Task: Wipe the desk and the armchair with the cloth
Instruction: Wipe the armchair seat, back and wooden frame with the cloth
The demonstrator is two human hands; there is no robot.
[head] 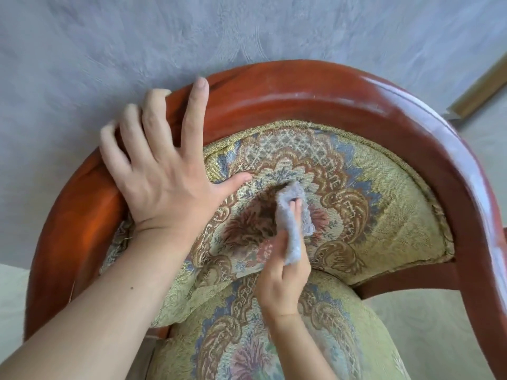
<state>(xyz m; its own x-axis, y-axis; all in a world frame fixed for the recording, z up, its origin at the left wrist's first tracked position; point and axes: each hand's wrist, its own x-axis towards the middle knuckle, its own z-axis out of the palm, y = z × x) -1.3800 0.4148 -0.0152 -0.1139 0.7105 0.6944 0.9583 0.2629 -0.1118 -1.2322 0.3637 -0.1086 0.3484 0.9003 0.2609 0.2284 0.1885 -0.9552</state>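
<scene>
The armchair fills the view, with a curved red-brown wooden frame and patterned green-gold upholstery on its backrest and seat. My left hand lies spread on the frame's upper left, fingers over the rim and thumb on the fabric. My right hand holds a fluffy grey cloth and presses it against the middle of the backrest. The desk is out of view.
A grey textured wall stands right behind the chair. Pale floor shows at the lower right, and a gold-coloured strip runs along the wall's foot at the far right.
</scene>
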